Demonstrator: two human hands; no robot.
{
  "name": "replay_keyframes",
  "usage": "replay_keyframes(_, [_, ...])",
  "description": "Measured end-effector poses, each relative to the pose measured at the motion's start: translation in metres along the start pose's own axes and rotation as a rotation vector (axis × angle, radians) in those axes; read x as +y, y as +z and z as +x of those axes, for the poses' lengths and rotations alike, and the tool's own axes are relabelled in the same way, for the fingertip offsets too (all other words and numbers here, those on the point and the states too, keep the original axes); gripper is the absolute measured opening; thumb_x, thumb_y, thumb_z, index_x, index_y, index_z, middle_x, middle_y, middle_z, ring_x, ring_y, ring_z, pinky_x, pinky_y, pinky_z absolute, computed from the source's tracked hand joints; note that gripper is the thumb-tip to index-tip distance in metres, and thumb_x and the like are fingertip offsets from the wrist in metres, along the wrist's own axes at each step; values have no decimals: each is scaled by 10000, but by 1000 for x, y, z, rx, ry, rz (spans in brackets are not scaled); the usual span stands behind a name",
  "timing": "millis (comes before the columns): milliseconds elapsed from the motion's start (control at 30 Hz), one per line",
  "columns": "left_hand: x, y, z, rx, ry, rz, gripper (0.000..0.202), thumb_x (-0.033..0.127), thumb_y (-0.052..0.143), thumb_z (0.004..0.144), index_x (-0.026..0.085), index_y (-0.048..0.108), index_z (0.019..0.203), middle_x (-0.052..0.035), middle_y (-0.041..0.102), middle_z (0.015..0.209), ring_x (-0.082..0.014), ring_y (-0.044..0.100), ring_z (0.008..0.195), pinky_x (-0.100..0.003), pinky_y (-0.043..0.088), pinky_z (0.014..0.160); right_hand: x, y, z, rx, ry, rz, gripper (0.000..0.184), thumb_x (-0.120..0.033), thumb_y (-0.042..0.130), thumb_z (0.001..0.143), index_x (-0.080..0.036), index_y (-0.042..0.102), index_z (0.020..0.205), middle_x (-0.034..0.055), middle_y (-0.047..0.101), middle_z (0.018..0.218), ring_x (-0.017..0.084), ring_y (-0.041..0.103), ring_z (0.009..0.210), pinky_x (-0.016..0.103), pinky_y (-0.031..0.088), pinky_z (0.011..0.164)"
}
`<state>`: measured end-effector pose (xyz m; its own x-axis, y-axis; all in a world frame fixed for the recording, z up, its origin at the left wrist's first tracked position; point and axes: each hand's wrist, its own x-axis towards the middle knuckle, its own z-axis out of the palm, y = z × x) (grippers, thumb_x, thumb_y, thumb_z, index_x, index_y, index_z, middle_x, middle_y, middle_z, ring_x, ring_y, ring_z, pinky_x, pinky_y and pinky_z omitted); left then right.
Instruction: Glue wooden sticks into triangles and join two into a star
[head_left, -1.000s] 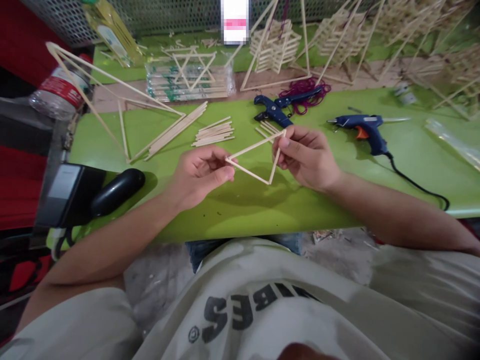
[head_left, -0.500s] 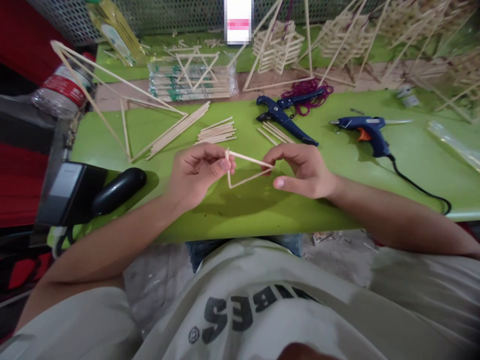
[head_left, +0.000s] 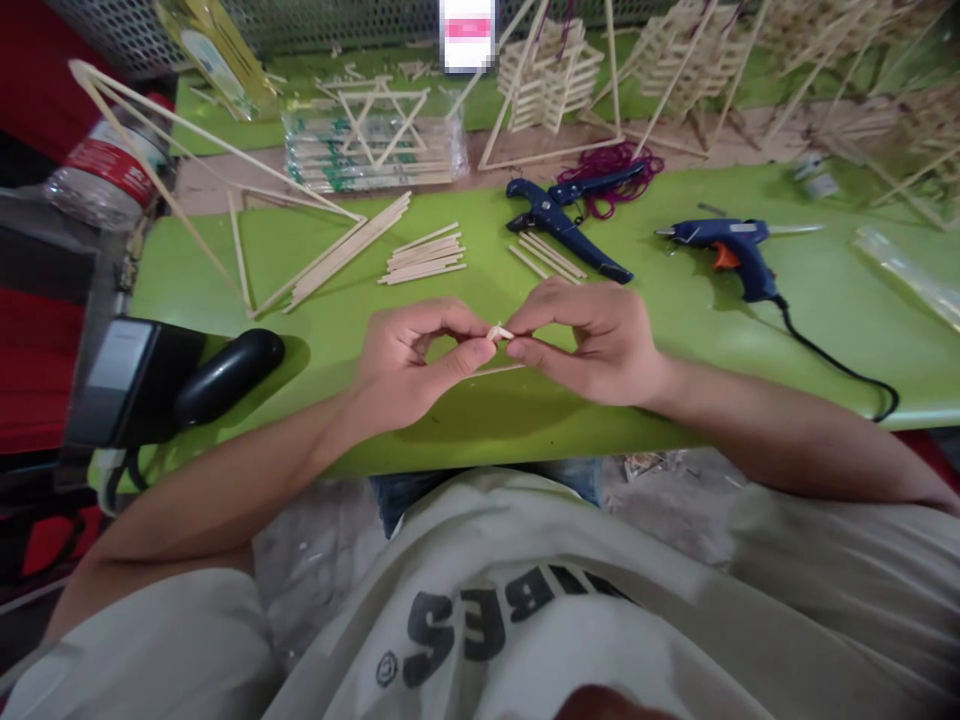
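My left hand (head_left: 420,360) and my right hand (head_left: 581,340) meet above the front of the green table, each pinching the small wooden stick triangle (head_left: 499,332) on either side of one corner. Fingers cover most of the triangle; its far stick shows only as a thin line below the fingertips. Just beyond my hands lie a bundle of short sticks (head_left: 425,255) and a few more short sticks (head_left: 547,257). A blue-handled cutter (head_left: 562,225) rests behind my right hand. To its right a blue glue gun (head_left: 731,250) lies on its side.
A large stick frame (head_left: 165,170) stands at left by long sticks (head_left: 352,250). Behind are packaged sticks (head_left: 315,150) with a stick star on top, purple cord (head_left: 622,165) and stacked star lanterns (head_left: 551,75). A black device (head_left: 135,380) sits at the left edge.
My right hand has closed from a loose, spread pose to pinch the triangle. The triangle has turned in my hands, and both hands have come together at one corner.
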<state>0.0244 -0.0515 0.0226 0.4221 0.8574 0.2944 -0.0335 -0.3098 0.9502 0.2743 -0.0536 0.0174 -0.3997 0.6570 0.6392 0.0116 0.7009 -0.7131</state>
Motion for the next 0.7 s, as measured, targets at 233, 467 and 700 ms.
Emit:
replay_keyframes(233, [-8,3,3,12,27,-39,156,375,957,1027,249,913,947,-45,874,909,-142,724,709,-295,624,677,0,-1,-5,23,177,59,152,-382,1005,1010,-249,931,1011,25,873,874,156,729,706,324,611,691])
replay_keyframes(467, [-27,-12,11,-52,-117,-168,434,693,861,1074,282,979,1151,-94,927,1068,-240,863,932,-379,719,833,2,-11,-7,194,445,175,264,-491,1055,950,-260,953,1028,39,873,912,192,745,763,367,638,715])
replay_keyframes(700, [-36,-12,6,-83,-94,-163,282,352,1026,961,256,930,1209,-67,917,1079,-197,868,950,-310,705,842,11,-14,-1,488,511,286,374,-611,1057,922,-279,889,945,12,797,858,180,750,747,364,667,727])
